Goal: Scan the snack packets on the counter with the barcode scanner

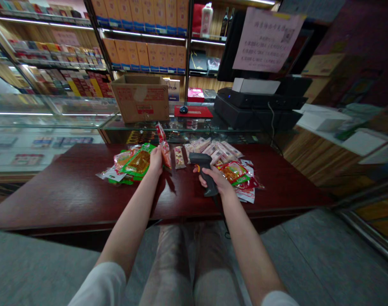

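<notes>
My left hand (156, 160) is closed on a red-and-clear snack packet (164, 146), held upright and edge-on above the table. Just left of that hand lies a pile of green-edged snack packets (138, 161). My right hand (215, 178) is wrapped round the grip of a black barcode scanner (202, 161), its head pointing left toward the packet. Between the two hands a single small wrapped bar (179, 157) lies on the table. Behind the scanner is a heap of similar pale bars (224, 151). Right of my right hand sit more red and green packets (237, 172), partly overlapping.
The dark red wooden table (69, 191) stands against a glass counter. On the counter are an open cardboard box (143, 100), a mouse (183, 109) on a red mat (197, 112), and a black monitor with a pink notice (267, 40). Stocked shelves rise behind.
</notes>
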`<state>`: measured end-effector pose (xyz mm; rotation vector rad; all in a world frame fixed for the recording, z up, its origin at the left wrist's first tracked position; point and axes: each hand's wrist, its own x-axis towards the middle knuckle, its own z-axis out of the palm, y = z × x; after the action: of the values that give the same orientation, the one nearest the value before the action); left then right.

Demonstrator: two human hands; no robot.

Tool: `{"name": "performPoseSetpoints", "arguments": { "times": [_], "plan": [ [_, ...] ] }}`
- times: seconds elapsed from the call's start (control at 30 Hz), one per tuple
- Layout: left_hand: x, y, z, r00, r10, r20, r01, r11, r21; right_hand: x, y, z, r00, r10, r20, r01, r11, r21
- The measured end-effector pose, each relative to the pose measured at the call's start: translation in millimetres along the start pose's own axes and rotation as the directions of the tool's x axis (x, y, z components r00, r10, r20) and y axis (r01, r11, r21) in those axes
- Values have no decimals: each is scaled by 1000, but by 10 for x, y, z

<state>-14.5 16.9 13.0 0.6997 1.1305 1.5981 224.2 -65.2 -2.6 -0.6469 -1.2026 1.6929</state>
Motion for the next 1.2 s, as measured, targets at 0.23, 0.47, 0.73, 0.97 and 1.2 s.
{"name": "performPoseSetpoints", "arguments": {
  "times": [0.23,0.47,0.73,0.97,1.2],
  "plan": [
    [-72,667,-441,819,550,-163,-139,465,874,-16,-125,-92,983,-70,-168,80,995,55],
    [-308,837,-838,927,335,-168,164,40,986,-392,-620,-378,930,-153,-334,68,965,-252],
    [-898,320,-1,715,314,625,-636,-79,768,-485,-714,-954,828,-168,-534,14,960,-280],
    [-1476,-519,1218,576,-65,815,-812,68,580,-550,-763,-1129,804,-121,-582,-72,952,-298],
    [-1391,-721,1447,760,-174,626,-640,-35,767,-690,-708,-1134,797,-174,-578,15,963,-269]
  ]
}}
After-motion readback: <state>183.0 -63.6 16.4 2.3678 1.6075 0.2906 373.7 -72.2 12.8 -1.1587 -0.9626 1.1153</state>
